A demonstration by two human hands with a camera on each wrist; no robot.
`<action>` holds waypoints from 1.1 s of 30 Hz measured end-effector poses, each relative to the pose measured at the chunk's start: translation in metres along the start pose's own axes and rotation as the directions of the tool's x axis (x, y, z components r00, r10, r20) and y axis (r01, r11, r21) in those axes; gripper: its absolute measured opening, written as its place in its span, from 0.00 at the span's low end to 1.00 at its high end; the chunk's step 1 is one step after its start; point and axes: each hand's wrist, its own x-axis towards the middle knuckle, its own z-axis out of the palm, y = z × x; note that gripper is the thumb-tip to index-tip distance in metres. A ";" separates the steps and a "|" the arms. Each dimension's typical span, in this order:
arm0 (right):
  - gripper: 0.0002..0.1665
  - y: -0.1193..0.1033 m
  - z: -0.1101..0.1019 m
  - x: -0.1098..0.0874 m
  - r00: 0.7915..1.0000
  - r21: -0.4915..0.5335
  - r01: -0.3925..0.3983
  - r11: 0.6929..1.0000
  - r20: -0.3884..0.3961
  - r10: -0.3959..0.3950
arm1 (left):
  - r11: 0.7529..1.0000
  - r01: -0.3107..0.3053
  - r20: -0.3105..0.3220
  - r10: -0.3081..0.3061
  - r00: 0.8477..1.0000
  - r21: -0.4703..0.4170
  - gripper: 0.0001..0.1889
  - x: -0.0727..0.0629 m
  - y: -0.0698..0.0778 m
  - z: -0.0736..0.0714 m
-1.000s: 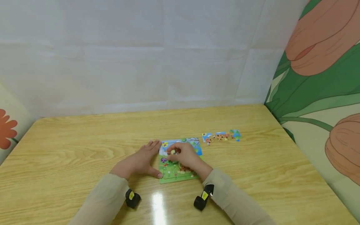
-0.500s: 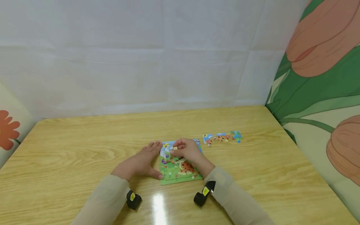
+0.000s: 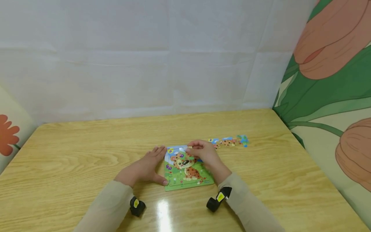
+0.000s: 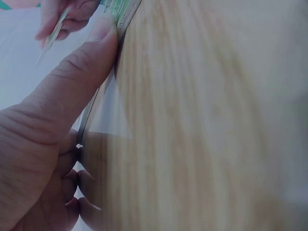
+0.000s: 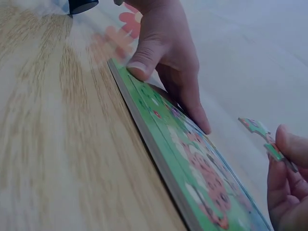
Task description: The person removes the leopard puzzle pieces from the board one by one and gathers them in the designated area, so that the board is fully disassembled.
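A flat jigsaw puzzle [image 3: 179,186] with a spotted leopard cub on green and blue lies on the table. My left hand [image 3: 146,166] lies along its left side, fingers stretched out. The left thumb [image 4: 103,30] rests at the puzzle's near edge. Above the puzzle's upper right part, my right hand [image 3: 207,156] pinches a small jigsaw piece [image 5: 253,127] between thumb and fingers. Green shows on this piece, and it is held tilted, clear of the board. That hand hides the puzzle's upper right corner.
Several loose jigsaw pieces [image 3: 229,142] lie in a row to the right of the puzzle, partly behind my right hand. The wood-grain table [image 3: 87,151] ends at a white cloth wall [image 3: 130,80].
My right hand has moved to the right across the puzzle with a piece pinched in it, uncovering the cub's face. My left hand stays at the left edge.
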 end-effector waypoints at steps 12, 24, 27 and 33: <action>0.14 0.002 -0.029 -0.005 0.995 0.035 -0.054 0.998 -0.087 0.057 | 1.000 -0.001 -0.003 0.001 1.000 0.002 0.65 0.000 -0.002 0.001; 0.16 0.002 -0.060 -0.010 0.994 -0.017 -0.031 0.999 -0.108 0.029 | 1.000 -0.001 0.000 0.001 1.000 -0.003 0.64 -0.001 -0.001 -0.001; 0.14 0.002 -0.065 -0.012 0.994 -0.043 -0.017 0.999 -0.109 0.012 | 1.000 -0.001 0.001 0.001 1.000 -0.005 0.65 -0.001 -0.001 0.000; 0.10 0.005 -0.075 -0.012 0.995 -0.047 0.013 0.999 -0.100 -0.018 | 1.000 0.002 0.002 -0.002 1.000 -0.011 0.65 0.000 -0.002 0.001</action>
